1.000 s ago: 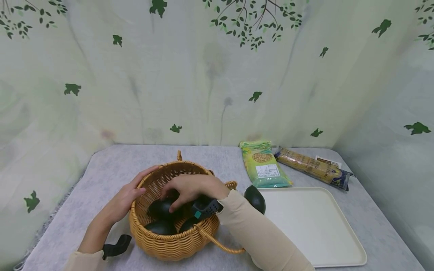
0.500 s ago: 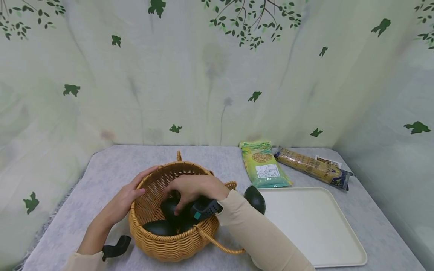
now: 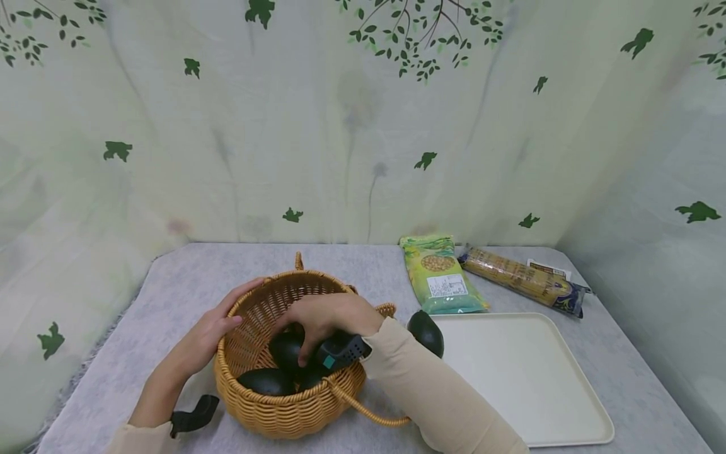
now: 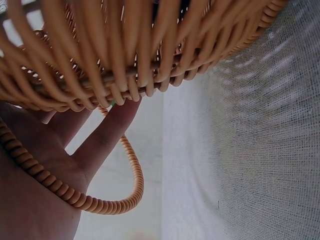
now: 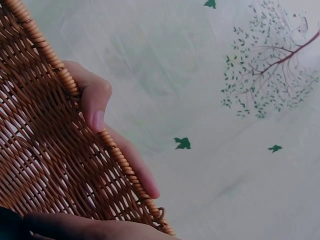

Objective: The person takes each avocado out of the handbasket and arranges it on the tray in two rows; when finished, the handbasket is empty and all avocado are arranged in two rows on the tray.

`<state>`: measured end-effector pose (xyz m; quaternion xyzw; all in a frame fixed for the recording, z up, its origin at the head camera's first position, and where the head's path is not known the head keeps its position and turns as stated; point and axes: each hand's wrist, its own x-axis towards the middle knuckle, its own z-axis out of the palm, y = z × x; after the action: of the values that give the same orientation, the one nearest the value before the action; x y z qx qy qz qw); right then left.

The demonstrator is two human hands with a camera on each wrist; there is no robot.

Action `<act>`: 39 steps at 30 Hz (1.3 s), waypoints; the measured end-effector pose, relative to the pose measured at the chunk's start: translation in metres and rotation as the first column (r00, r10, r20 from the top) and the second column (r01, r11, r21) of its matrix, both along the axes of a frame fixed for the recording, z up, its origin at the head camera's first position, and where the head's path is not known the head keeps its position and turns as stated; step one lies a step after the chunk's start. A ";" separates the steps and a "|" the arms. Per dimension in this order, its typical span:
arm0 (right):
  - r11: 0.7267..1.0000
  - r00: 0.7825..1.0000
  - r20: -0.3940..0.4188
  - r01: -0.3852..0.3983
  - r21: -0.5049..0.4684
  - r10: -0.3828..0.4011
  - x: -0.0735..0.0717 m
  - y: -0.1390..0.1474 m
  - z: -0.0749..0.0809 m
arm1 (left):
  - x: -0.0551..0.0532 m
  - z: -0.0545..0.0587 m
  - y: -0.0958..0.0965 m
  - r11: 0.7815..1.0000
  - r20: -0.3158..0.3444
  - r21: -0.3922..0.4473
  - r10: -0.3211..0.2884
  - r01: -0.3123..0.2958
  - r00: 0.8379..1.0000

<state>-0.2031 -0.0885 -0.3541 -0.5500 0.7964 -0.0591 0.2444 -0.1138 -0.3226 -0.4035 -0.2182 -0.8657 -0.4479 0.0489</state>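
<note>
A round wicker basket [image 3: 283, 416] stands on the table with several dark green avocados inside. My left hand [image 3: 212, 328] grips its left rim, thumb over the edge and fingers along the outside; in the left wrist view that hand [image 4: 55, 155] lies against the woven wall beside a looped handle [image 4: 125, 205]. My right hand [image 3: 329, 315] reaches down into the basket and holds an avocado [image 3: 283, 350] between thumb and fingers. Another avocado [image 3: 266, 382] lies in front of it. Fingers of the right hand [image 5: 90, 228] and a dark avocado edge [image 5: 9, 227] show in the right wrist view.
A white tray [image 3: 527, 378] lies at the right, with one avocado [image 3: 426, 334] at its left edge, partly behind my sleeve. Behind stand a green bag of beans [image 3: 442, 277] and a long golden packet [image 3: 522, 277]. A basket handle [image 3: 374, 413] droops at the front right.
Inside the basket, the right hand has shifted slightly right and the avocado under it has moved right with it. The left hand keeps its grip on the rim.
</note>
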 end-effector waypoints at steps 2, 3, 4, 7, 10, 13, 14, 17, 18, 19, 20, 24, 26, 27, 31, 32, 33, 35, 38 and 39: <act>1.000 1.000 -0.023 0.006 0.005 -0.006 0.001 0.000 0.001 | 0.000 0.000 0.000 1.000 0.004 0.000 0.000 0.000 1.000; 1.000 0.999 -0.036 0.010 0.010 -0.010 0.001 0.000 0.001 | 0.000 -0.001 0.000 1.000 0.005 0.000 0.000 0.000 1.000; 1.000 0.999 -0.046 0.014 0.014 -0.013 0.001 0.001 0.001 | 0.000 -0.001 -0.001 1.000 0.006 -0.001 0.002 -0.002 1.000; 0.999 0.998 -0.063 0.022 0.026 -0.020 0.002 0.001 0.001 | 0.000 -0.001 -0.001 1.000 0.004 0.001 0.000 0.000 1.000; 0.999 0.999 -0.052 0.013 0.044 -0.011 0.003 0.001 0.001 | 0.001 -0.001 -0.001 1.000 -0.003 0.001 -0.004 0.004 1.000; 0.997 1.000 -0.027 -0.005 0.071 0.007 0.003 0.000 0.001 | 0.001 0.000 -0.001 1.000 -0.006 -0.001 -0.004 0.004 1.000; 0.997 1.000 -0.016 -0.010 0.079 0.011 0.003 0.001 0.001 | 0.001 0.000 0.000 1.000 -0.006 -0.002 -0.003 0.003 1.000; 0.995 1.000 0.002 -0.028 0.093 0.028 0.003 0.000 0.001 | 0.001 0.002 0.000 1.000 -0.007 -0.001 -0.002 0.002 1.000; 0.995 0.999 0.008 -0.033 0.094 0.032 0.003 0.000 0.001 | 0.001 0.002 0.000 1.000 -0.005 0.001 -0.003 0.003 1.000; 0.995 0.999 0.011 -0.035 0.094 0.035 0.003 0.000 0.001 | 0.001 0.002 0.000 1.000 -0.005 0.001 -0.004 0.004 1.000; 0.995 0.999 0.012 -0.036 0.092 0.035 0.003 0.000 0.001 | 0.001 0.002 0.000 1.000 -0.006 0.003 -0.006 0.006 1.000; 0.996 1.000 0.016 -0.019 0.092 0.018 0.004 0.000 0.002 | 0.000 0.002 0.000 1.000 -0.005 0.006 -0.010 0.010 1.000; 0.996 1.000 0.018 -0.010 0.090 0.008 0.004 0.000 0.002 | 0.000 0.002 0.000 1.000 -0.004 0.006 -0.010 0.010 1.000; 0.996 1.000 0.019 -0.007 0.088 0.005 0.004 0.000 0.002 | 0.000 0.002 0.000 1.000 -0.003 0.007 -0.011 0.011 1.000; 0.997 0.999 0.041 0.000 0.076 -0.003 0.003 0.000 0.001 | -0.001 0.000 0.000 1.000 0.006 0.012 -0.012 0.011 1.000; 0.997 0.999 0.047 0.002 0.073 -0.005 0.003 0.000 0.001 | -0.001 0.000 -0.001 1.000 0.009 0.013 -0.010 0.010 1.000; 0.998 0.999 0.054 0.003 0.070 -0.007 0.003 0.000 0.001 | -0.001 0.000 -0.001 1.000 0.011 0.013 -0.007 0.007 1.000; 0.998 0.998 0.059 0.004 0.065 -0.007 0.002 0.000 0.000 | -0.001 -0.001 -0.001 1.000 0.015 0.010 0.000 0.000 1.000; 0.999 0.998 0.061 0.004 0.053 -0.008 0.002 0.000 0.000 | -0.001 -0.001 -0.001 1.000 0.023 0.007 0.007 -0.008 1.000; 0.999 0.998 0.059 0.004 0.050 -0.007 0.003 0.001 0.001 | -0.001 -0.001 -0.001 1.000 0.025 0.006 0.009 -0.009 1.000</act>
<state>-0.2004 -0.0878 -0.3535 -0.5395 0.7916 -0.0558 0.2813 -0.1148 -0.3233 -0.4046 -0.2086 -0.8658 -0.4531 0.0407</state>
